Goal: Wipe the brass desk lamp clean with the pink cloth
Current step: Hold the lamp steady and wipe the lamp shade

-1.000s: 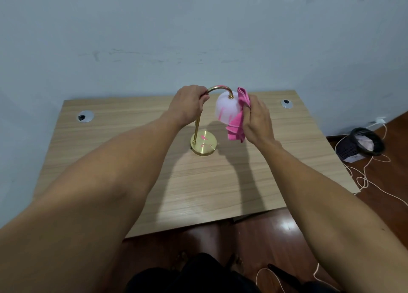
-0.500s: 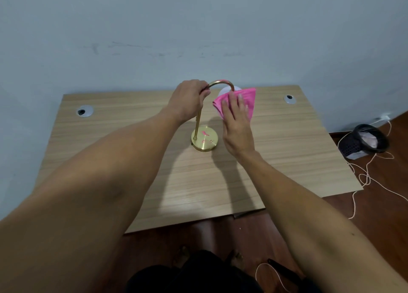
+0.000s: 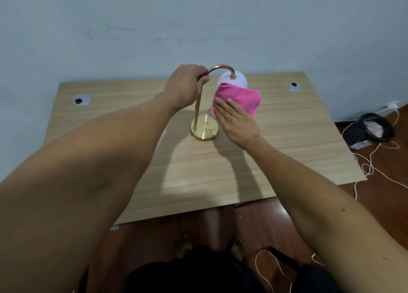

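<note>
The brass desk lamp stands on the wooden desk [image 3: 287, 151], its round base [image 3: 204, 128] near the middle. Its curved brass neck [image 3: 221, 67] arches over to a white globe shade [image 3: 231, 82]. My left hand [image 3: 184, 87] grips the upright stem just below the bend. A pink cloth [image 3: 237, 98] is pressed flat against the front of the shade by my right hand [image 3: 236, 120], fingers together on the cloth. The lower part of the shade is hidden behind the cloth.
Two round cable grommets [image 3: 81, 99] [image 3: 294, 86] sit at the desk's back corners. The desk stands against a pale blue wall. On the wooden floor to the right lie a dark basket [image 3: 367, 130] and loose white cord [image 3: 371, 166].
My right hand has slid the pink cloth from the shade's right side round to its front and a little lower. The left hand has kept its grip on the stem.
</note>
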